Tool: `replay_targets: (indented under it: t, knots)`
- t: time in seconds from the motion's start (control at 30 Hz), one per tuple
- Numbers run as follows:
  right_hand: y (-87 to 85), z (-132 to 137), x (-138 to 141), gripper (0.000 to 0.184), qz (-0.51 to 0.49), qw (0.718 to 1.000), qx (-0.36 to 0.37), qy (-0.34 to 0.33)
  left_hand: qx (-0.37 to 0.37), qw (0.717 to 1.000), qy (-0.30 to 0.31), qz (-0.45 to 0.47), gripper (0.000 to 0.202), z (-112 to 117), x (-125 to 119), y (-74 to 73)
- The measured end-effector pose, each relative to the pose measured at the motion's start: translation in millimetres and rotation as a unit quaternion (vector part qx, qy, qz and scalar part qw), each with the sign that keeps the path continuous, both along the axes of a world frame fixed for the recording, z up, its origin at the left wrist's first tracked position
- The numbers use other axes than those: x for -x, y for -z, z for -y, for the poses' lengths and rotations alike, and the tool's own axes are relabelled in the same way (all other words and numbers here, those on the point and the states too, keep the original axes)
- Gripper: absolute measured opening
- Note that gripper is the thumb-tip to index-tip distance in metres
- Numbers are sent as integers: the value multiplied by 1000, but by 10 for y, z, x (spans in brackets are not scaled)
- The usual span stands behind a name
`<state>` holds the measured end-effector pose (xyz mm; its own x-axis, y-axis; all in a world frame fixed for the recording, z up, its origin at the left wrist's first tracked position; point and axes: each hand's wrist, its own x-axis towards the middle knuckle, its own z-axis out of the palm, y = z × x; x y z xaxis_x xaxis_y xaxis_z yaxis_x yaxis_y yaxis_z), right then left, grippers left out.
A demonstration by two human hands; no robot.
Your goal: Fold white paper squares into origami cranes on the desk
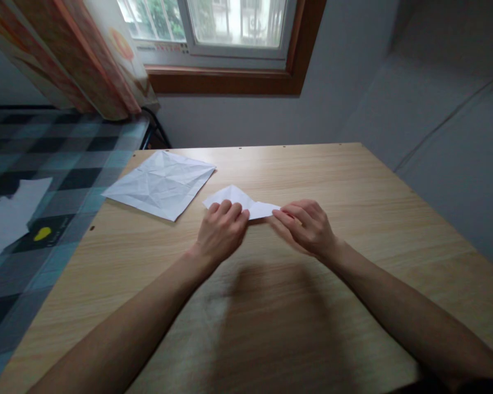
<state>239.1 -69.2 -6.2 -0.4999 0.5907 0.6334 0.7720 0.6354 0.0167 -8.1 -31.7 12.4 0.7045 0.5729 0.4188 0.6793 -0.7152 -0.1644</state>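
Observation:
A small folded piece of white paper (232, 194) is held between my two hands, low over the middle of the table. My left hand (224, 227) is closed on its left part, the fingers curled over and hiding some of it. At the paper's narrow right end, my right hand (308, 221) pinches the tip between thumb and fingers. Up and to the left, an unfolded white sheet (162, 186) with many crossing creases lies flat on the table.
The wooden table (353, 186) reaches back toward the wall under a window (234, 24). Left of it is a surface with a checked cloth (57, 139), bearing torn-looking white paper (8, 221). A patterned curtain (94, 60) hangs at the back left.

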Motion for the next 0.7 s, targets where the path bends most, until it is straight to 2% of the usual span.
replay_targets:
  t: [0.1, 0.17, 0.2, 0.23, 0.27, 0.37, 0.4, 0.47, 0.53, 0.6, 0.63, 0.67, 0.7]
  knots:
    - [40, 18, 44, 51, -106, 993, -42, 31, 41, 986, -35, 158, 22, -11, 22, -15]
    - [64, -8, 67, 67, -155, 986, -19, 60, 122, 947, -24, 297, 20, -34, 21, -36]
    - [76, -26, 71, 74, -175, 982, -5, 71, 179, 913, -16, 366, 19, -49, 13, -50]
    - [87, -43, 69, 81, -190, 979, 6, 78, 244, 870, -9, 429, 17, -66, 1, -66]
    - [99, -56, 62, 87, -198, 977, 12, 80, 310, 814, -8, 491, 18, -84, -13, -79]
    - [128, -53, 27, 93, -165, 984, 29, 63, 453, 631, -21, 629, 23, -135, -53, -89]
    - [130, -38, 17, 85, -139, 988, 32, 55, 484, 586, -29, 650, 25, -148, -61, -80]
    - [115, -2, 7, 58, -89, 994, 37, 42, 536, 529, -45, 656, 31, -162, -66, -48]
    - [76, 24, 7, 35, -49, 997, 48, 25, 579, 504, -55, 638, 37, -160, -57, -11]
    - [39, 28, 12, 33, -22, 998, 66, -3, 613, 511, -61, 599, 42, -149, -36, 15]
    - [30, 20, 15, 34, -15, 997, 71, -26, 628, 532, -66, 564, 45, -143, -21, 20]
    - [30, 7, 19, 34, -11, 996, 74, -53, 637, 567, -73, 517, 46, -136, -3, 20]
    - [40, -8, 22, 33, -8, 994, 75, -83, 633, 618, -81, 460, 48, -129, 15, 14]
